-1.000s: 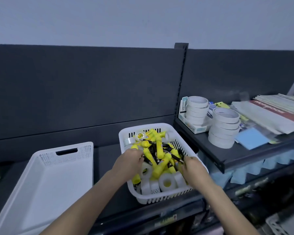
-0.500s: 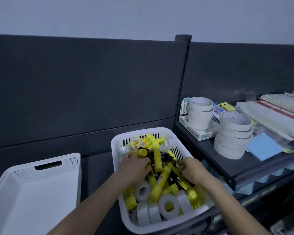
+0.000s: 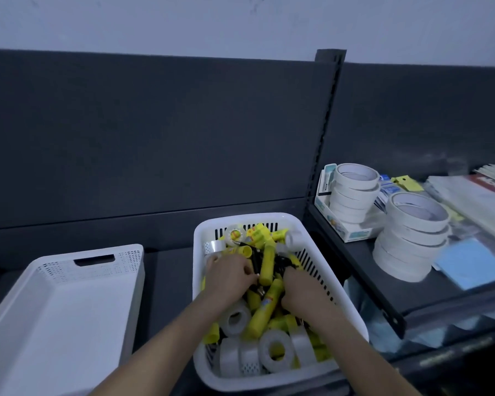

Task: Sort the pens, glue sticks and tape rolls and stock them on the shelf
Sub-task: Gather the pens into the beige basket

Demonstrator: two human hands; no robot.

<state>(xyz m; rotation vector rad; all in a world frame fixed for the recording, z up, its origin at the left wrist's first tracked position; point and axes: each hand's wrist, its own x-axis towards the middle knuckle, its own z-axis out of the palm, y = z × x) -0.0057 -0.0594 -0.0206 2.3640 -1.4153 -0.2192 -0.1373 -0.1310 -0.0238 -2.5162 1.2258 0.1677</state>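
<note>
basket (image 3: 343, 304): white, slotted walls, on the dark shelf (image 3: 169, 270), centre of view; holds a mixed heap. glue sticks (image 3: 265, 307): yellow, many, lying at all angles through the heap; one long stick (image 3: 268, 260) lies lengthwise just beyond the hands. tape rolls (image 3: 275, 350): clear and white, a row on edge against the near wall of the basket, one more (image 3: 235, 317) under the left forearm, a few (image 3: 235, 234) at the far wall. pens (image 3: 255, 260): black, slim, mostly buried among the sticks between the hands. left hand (image 3: 229, 277): palm down in the heap, fingers curled together at black pens beside the long stick; whether they grip one cannot be told. right hand (image 3: 300, 290): knuckles up, fingers dug into the heap and hidden; state cannot be told. tray (image 3: 66, 310): white, perforated far wall with a handle slot, just left of the basket, apart from it. upper shelf (image 3: 363, 270): to the right, raised; carries a box (image 3: 340, 228) with a stack of white tape (image 3: 353, 192) standing in it, a second stack (image 3: 412, 235) beside it, a blue sheet (image 3: 472, 262), papers (image 3: 475, 198) at the far right edge.
</note>
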